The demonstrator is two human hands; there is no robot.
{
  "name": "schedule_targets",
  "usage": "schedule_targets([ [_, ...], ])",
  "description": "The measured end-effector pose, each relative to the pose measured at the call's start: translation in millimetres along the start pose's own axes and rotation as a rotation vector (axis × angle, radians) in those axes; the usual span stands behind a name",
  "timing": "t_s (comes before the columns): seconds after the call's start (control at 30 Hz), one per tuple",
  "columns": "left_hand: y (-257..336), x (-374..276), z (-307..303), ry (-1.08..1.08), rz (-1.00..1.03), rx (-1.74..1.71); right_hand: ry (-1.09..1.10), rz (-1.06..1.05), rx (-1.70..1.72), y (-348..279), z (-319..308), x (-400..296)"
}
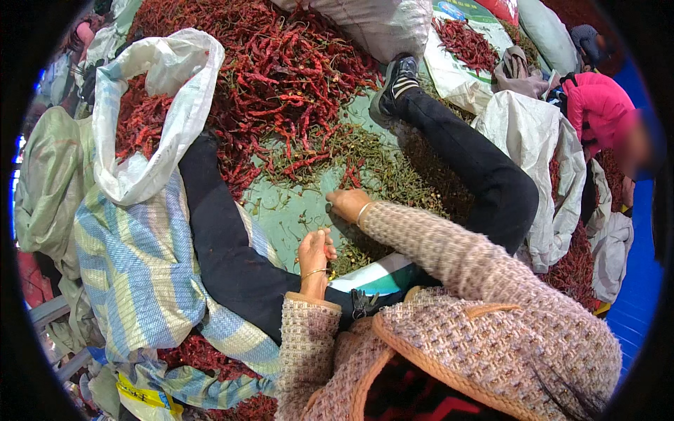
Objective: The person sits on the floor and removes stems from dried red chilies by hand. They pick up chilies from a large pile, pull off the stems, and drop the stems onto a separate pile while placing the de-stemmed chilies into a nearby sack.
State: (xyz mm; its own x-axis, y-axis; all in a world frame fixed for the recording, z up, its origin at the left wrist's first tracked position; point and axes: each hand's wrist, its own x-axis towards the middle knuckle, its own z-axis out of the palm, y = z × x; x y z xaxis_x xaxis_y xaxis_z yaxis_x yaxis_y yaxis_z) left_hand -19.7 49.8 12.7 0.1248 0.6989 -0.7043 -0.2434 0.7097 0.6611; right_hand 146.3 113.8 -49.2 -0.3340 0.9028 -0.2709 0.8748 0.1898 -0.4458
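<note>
A large heap of dried red chili peppers point(284, 79) lies on a pale green sheet point(279, 210) between my outstretched legs. Green-brown chili stems point(389, 173) are strewn on the sheet, with a few red peppers point(352, 172) among them. My right hand point(348, 205) is low over the sheet beside the stems, its fingers bent; whether it holds anything is hidden. Nearer to me and to the left, my left hand point(316, 251) is raised with curled fingers, and its contents cannot be made out. At the left, an open-mouthed white sack point(202, 94) holds red chilies point(142, 123).
A blue-and-yellow checked woven sack point(137, 252) lies against my left leg. A stuffed white sack point(379, 26) stands beyond my right shoe. White sacks point(532, 131) and more chilies point(574, 268) lie at the right, where a person in pink point(600, 100) bends over.
</note>
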Motion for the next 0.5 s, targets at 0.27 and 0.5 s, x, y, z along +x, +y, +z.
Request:
schedule_targets([
  [0.27, 2, 2, 4, 0.106, 0.064, -0.060, 0.093, 0.060, 0.592, -10, -23, -36],
  [0.5, -39, 17, 4, -0.082, -0.073, -0.213, 0.240, -0.197, 0.428, -28, -14, -90],
])
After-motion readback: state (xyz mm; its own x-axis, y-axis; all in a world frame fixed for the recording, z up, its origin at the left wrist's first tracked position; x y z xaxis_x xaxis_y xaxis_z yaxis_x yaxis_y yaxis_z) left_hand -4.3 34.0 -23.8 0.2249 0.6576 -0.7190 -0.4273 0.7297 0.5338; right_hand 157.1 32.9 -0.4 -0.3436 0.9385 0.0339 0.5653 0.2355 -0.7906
